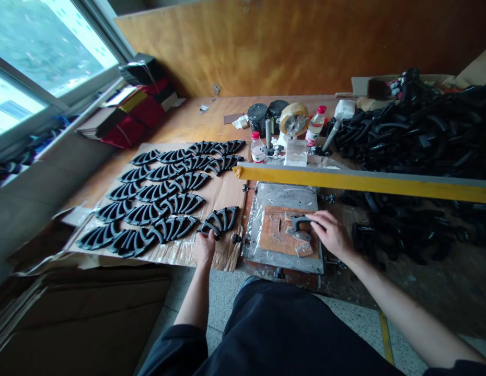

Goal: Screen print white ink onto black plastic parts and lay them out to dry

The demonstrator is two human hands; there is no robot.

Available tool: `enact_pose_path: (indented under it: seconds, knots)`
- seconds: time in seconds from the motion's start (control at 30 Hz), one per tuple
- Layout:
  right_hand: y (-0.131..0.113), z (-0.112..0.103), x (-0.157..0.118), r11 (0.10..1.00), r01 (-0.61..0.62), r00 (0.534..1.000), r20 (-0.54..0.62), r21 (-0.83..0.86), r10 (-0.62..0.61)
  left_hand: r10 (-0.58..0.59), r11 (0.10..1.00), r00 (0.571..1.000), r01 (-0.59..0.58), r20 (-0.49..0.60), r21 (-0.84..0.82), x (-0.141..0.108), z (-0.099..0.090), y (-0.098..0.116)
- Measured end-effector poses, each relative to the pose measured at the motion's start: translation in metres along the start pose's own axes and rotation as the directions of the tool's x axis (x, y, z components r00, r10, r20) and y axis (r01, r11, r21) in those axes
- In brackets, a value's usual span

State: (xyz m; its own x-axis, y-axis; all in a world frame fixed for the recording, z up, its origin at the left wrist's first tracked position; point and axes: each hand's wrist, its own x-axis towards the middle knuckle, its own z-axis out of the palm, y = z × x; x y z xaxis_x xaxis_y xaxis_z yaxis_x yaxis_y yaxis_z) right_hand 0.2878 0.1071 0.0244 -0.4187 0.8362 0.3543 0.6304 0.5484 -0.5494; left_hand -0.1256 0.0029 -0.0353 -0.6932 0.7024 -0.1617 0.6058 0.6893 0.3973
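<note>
My right hand (332,234) is closed on one end of a black curved handle (301,220). The handle's other end lies over a wooden block jig (271,237), which sits on a grey metal plate (258,256). On the left, my left hand (204,248) has its fingers bent together at the near end of a small fan of black curved handles (221,219). It seems to pinch the nearest one, partly hidden by the fingers. Several more rows of such handles (149,193) lie fanned out on a cardboard sheet (223,196).
A yellow-edged bar (364,181) crosses above the plate. A large heap of black parts (419,130) fills the right side. Behind stand red-capped bottles (315,128), dark jars (258,119) and a tape roll (293,119). A small black knob (236,238) lies between my hands.
</note>
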Motion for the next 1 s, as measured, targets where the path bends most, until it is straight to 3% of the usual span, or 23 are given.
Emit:
enact_pose_path:
  seconds: [0.1, 0.2, 0.33, 0.43, 0.57, 0.67, 0.77, 0.9, 1.0]
  knots:
    - [-0.015, 0.032, -0.014, 0.997, 0.036, 0.992, 0.123, -0.063, -0.028, 0.087, 0.995, 0.992, -0.081, -0.096, 0.066, -0.015, 0.010, 0.014]
    - [-0.011, 0.041, -0.019, 0.981, 0.075, 0.971, 0.237, -0.180, -0.031, 0.178, 0.976, 0.982, -0.168, -0.059, 0.138, -0.023, 0.019, 0.030]
    - [-0.024, 0.031, -0.003, 0.960, 0.131, 0.957, 0.283, -0.247, -0.058, 0.085, 0.983, 0.996, -0.090, 0.037, 0.162, -0.015, 0.024, 0.045]
    - [-0.061, 0.045, 0.025, 0.991, 0.117, 0.946, 0.310, -0.061, -0.092, 0.051, 0.979, 0.996, -0.064, 0.072, 0.191, -0.006, 0.025, 0.049]
    - [-0.118, 0.118, 0.071, 0.966, -0.085, 0.884, 0.465, 0.245, -0.040, 0.076, 0.972, 0.994, -0.091, 0.077, 0.215, -0.001, 0.027, 0.050]
    - [-0.146, 0.179, 0.096, 0.936, -0.268, 0.771, 0.633, 0.228, 0.067, 0.085, 0.970, 0.994, -0.098, 0.067, 0.221, -0.002, 0.027, 0.047]
    - [-0.159, 0.215, 0.106, 0.923, -0.342, 0.700, 0.703, 0.177, 0.125, 0.105, 0.971, 0.992, -0.116, 0.065, 0.211, -0.004, 0.026, 0.040]
    - [-0.161, 0.225, 0.115, 0.914, -0.330, 0.759, 0.642, 0.236, 0.109, 0.152, 0.966, 0.988, -0.150, 0.008, 0.208, 0.012, 0.016, 0.040]
    - [-0.157, 0.230, 0.142, 0.898, -0.319, 0.827, 0.552, 0.303, 0.108, 0.216, 0.960, 0.976, -0.211, -0.009, 0.186, 0.050, 0.001, 0.057]
